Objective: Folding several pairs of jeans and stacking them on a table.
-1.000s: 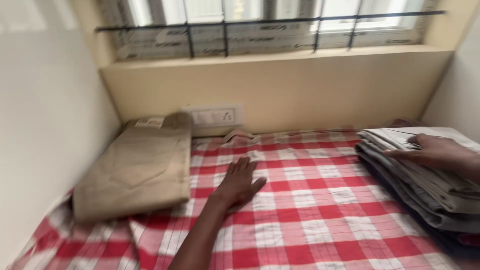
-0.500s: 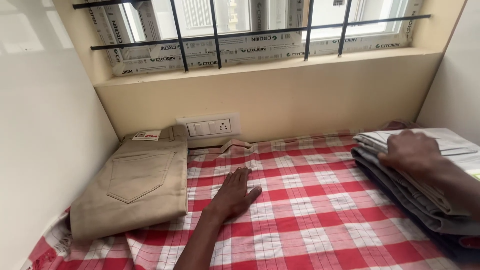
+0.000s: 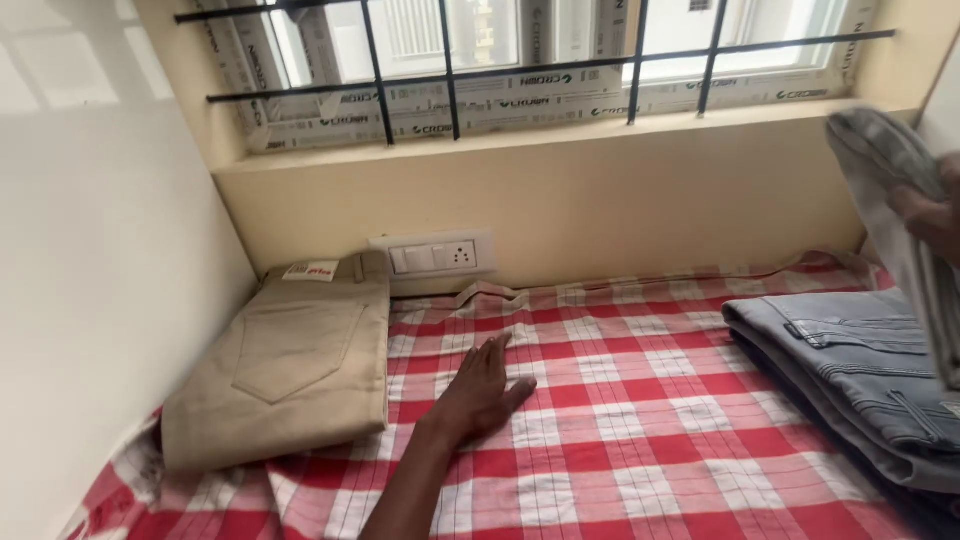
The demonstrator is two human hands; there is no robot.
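since half a second ago my right hand [image 3: 928, 215] has come up off the stack and taken the top pair with it, so the folded light grey trousers [image 3: 900, 215] that were lying on top now hang in the air at the right edge, near the window sill [image 3: 560, 125]. left hand [image 3: 480, 393] hasn't budged, it's flat on the red checked sheet [image 3: 640, 400] in the middle of the bed. progress wise, going by how things lie: one pair of tan trousers [image 3: 290, 370] sits folded against the left wall, by the wall socket [image 3: 435, 257], so that looks like the finished pile with just one item. on the right there's a stack with blue-grey jeans [image 3: 850, 360] on top and more fabric under it, so i'd say most of the sorting is left. fingers: the left ones are spread out and straight, pressing nothing but the sheet, holding nothing. the right ones are mostly cut off by the frame edge, but what shows is curled around the grey trousers and carrying them, so it's a closed grip on the fabric.
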